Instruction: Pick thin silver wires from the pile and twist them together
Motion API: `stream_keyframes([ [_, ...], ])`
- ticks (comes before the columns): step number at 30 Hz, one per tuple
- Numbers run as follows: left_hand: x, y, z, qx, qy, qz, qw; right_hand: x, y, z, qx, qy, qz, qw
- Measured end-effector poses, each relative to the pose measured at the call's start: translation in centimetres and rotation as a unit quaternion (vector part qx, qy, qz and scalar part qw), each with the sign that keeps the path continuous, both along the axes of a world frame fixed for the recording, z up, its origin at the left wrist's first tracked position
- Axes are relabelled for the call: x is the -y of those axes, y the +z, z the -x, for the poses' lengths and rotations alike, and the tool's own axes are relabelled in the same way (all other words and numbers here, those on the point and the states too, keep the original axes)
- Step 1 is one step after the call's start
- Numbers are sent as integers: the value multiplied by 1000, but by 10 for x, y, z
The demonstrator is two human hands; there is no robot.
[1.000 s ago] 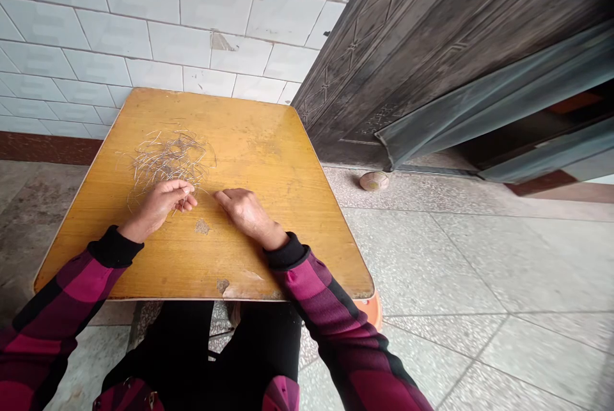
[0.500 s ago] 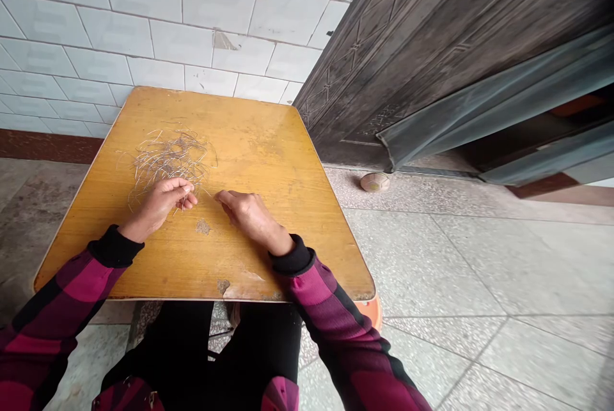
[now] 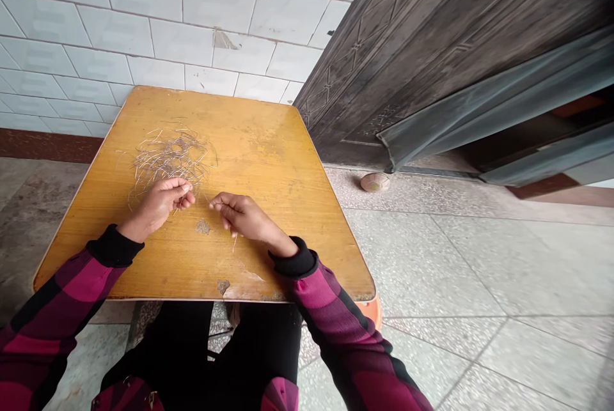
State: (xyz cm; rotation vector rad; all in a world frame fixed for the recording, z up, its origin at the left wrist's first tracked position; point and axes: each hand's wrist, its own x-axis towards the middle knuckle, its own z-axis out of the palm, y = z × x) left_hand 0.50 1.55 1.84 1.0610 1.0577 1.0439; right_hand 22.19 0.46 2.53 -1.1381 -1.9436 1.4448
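A loose tangle of thin, shiny wire [image 3: 170, 154] lies on the left half of the yellow wooden table [image 3: 259, 155]. At the near edge of this tangle is my left hand [image 3: 160, 203], its thumb and forefinger pinched on a thin wire strand. To its right, a short gap away, my right hand [image 3: 242, 214] is closed in a pinch as well. A fine strand shows at its fingertips, and a thin reddish end hangs below its fingers. Whether both hands hold one and the same strand is too fine to make out.
White wall tiles [image 3: 215, 5] stand behind the table. To the right are a dark carved door [image 3: 374, 59] and a grey-green curtain [image 3: 480, 104]. A roundish pale object [image 3: 375, 182] sits on the floor by the door. Part of something orange [image 3: 371, 312] shows beneath the table's right corner.
My right hand has turned and shifted slightly left, and its pinching fingertips now show with a strand end hanging below. My left hand has barely moved.
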Motion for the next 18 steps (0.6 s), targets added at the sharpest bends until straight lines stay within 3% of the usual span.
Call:
stream_keyframes([
  [6, -1, -3, 4, 30, 9, -1, 999, -2, -12, 11, -174, -45, 183, 967],
  [14, -1, -2, 3, 18, 11, -11, 1000, -7, -9, 9, -278, -81, 303, 908],
  [18, -1, -2, 3, 14, 17, -7, 1000, -10, -12, 9, -281, -85, 313, 903],
])
